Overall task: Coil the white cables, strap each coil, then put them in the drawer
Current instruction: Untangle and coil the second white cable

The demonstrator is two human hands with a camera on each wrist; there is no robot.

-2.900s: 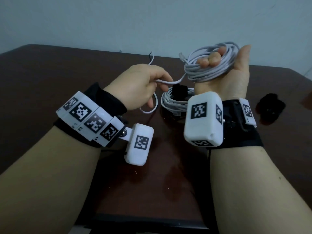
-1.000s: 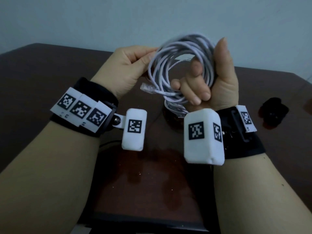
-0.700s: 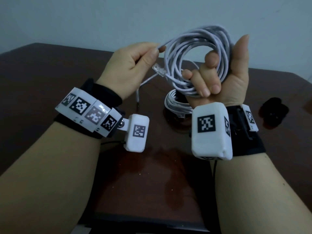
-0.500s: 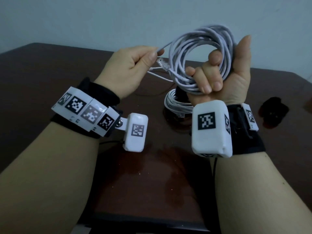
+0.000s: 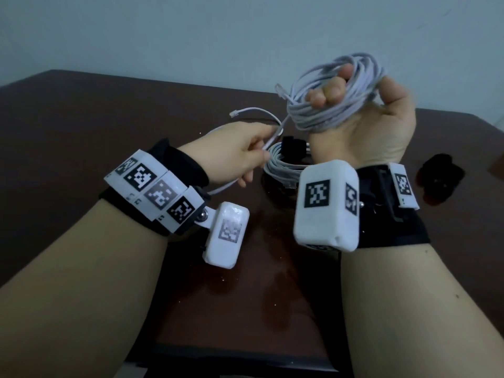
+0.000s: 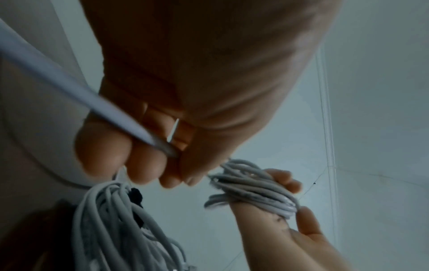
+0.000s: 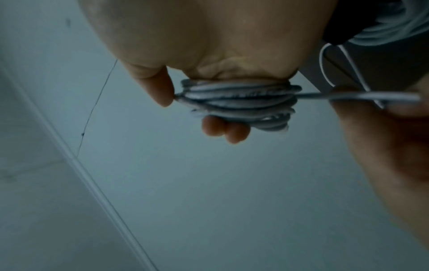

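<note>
My right hand [image 5: 362,115] is raised palm toward me, fingers curled through a coil of white cable [image 5: 330,107] [image 7: 236,99] [image 6: 257,188]. From the coil a loose tail [image 5: 245,111] with a clear plug runs left. My left hand [image 5: 240,154] [image 6: 148,165] pinches this tail [image 6: 69,88] just left of the coil, lower than the right hand. A second white coil [image 5: 283,167] [image 6: 116,225] bound with a black strap [image 5: 293,144] lies on the table behind my wrists.
The dark brown table [image 5: 81,118] stretches to a pale wall. A black strap bundle [image 5: 439,178] lies at the right, beyond my right wrist. The table's front edge [image 5: 231,361] is near my forearms.
My left hand has dropped from beside the coil's top down to table-side level, still pinching the cable tail. My right hand has tilted the coil flatter and moved it right.
</note>
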